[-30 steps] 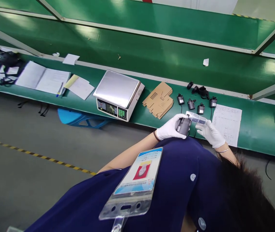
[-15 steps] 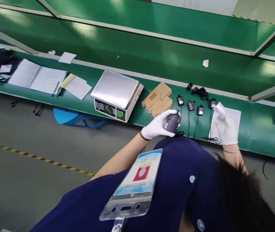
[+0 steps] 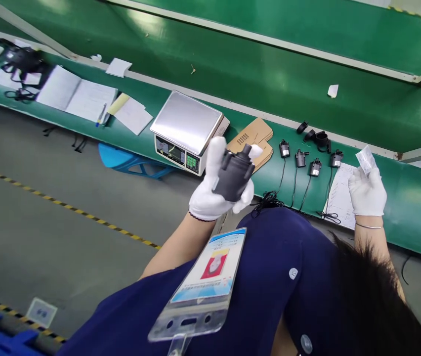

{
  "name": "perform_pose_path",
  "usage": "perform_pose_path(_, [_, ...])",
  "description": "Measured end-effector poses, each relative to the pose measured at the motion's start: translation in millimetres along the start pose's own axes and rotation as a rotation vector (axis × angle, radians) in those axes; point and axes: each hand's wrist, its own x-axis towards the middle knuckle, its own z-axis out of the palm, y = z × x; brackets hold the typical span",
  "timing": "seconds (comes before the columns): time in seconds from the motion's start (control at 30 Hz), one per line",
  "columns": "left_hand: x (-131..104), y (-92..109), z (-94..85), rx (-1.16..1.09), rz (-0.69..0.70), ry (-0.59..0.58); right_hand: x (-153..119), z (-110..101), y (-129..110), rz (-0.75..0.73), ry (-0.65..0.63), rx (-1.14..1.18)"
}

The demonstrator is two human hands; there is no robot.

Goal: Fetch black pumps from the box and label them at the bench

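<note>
My left hand (image 3: 207, 195), in a white glove, is closed around a black pump (image 3: 234, 175) with a short spout pointing up. It is raised off the bench, in front of the scale's right side. In my gloved right hand (image 3: 368, 195) a small clear plastic bag (image 3: 366, 159) is pinched at the fingertips; its contents are too small to make out. Between my hands, several smaller dark pumps (image 3: 301, 158) stand in a row on the bench with their cords trailing toward me. A written sheet (image 3: 340, 195) lies beside my right hand.
A weighing scale (image 3: 186, 121) and flattened cardboard boxes (image 3: 253, 136) sit left of the pumps. Black ring-shaped parts (image 3: 320, 139) lie behind them. Further left are an open notebook (image 3: 79, 96) and loose papers (image 3: 132, 116). A blue stool (image 3: 121, 159) is under the bench edge.
My left hand has moved left and nearer the camera with the black pump, turning palm up. My right hand has shifted right with the plastic bag. The view has swung slightly.
</note>
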Motion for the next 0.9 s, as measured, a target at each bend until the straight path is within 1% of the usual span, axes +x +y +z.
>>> perform_pose_path(0.07, [-1.2,-5.0,3.5,0.013,-0.006,0.002,-2.6,7.6,4.7,-0.01,-0.07,-0.003])
perform_pose_path(0.1, [-4.9,-7.1,1.8,0.017,-0.02,0.027,-3.6,9.4,8.0,-0.013,-0.095,-0.003])
perform_pose_path(0.17, [-20.2,-12.0,-7.8,0.027,-0.054,0.087,-3.7,9.1,16.2,0.002,-0.105,-0.02])
perform_pose_path(0.23, [-45.9,-19.2,-22.2,0.054,-0.099,0.151,-0.3,6.5,25.7,0.066,-0.094,-0.068])
perform_pose_path(0.27, [-61.6,-23.7,-29.6,0.064,-0.125,0.203,2.8,5.7,30.6,0.103,-0.08,-0.098])
perform_pose_path(0.33, [-94.7,-33.5,-42.4,0.05,-0.166,0.348,11.1,7.7,40.5,0.173,-0.048,-0.156])
perform_pose_path(0.4, [-124.9,-42.1,-51.1,0.0,-0.188,0.493,21.1,15.7,50.3,0.213,-0.04,-0.211])
perform_pose_path(0.47, [-147.4,-46.7,-54.8,-0.041,-0.145,0.6,30.8,29.4,60.1,0.226,-0.102,-0.255])
perform_pose_path(0.53, [-160.1,-45.8,-52.4,-0.057,-0.019,0.677,37.6,46.8,70.2,0.226,-0.191,-0.287])
perform_pose_path(0.63, [-161.7,-36.8,-35.6,-0.106,0.19,0.776,38.8,74.4,85.0,0.232,-0.291,-0.33])
perform_pose_path(0.73, [-146.4,-27.1,-9.6,-0.197,0.327,0.87,28.2,97.1,95.6,0.275,-0.374,-0.339])
perform_pose_path(0.77, [-138.7,-25.0,-1.1,-0.247,0.357,0.874,22.6,102.7,97.3,0.296,-0.403,-0.328])
perform_pose_path(0.8, [-130.1,-23.3,6.9,-0.309,0.378,0.844,16.4,107.3,97.7,0.318,-0.436,-0.311])
perform_pose_path(0.83, [-120.7,-21.9,14.3,-0.373,0.395,0.777,9.9,110.8,97.0,0.332,-0.469,-0.291])
perform_pose_path(0.9, [-100.6,-18.1,28.3,-0.468,0.388,0.581,-3.1,114.9,92.3,0.344,-0.518,-0.27])
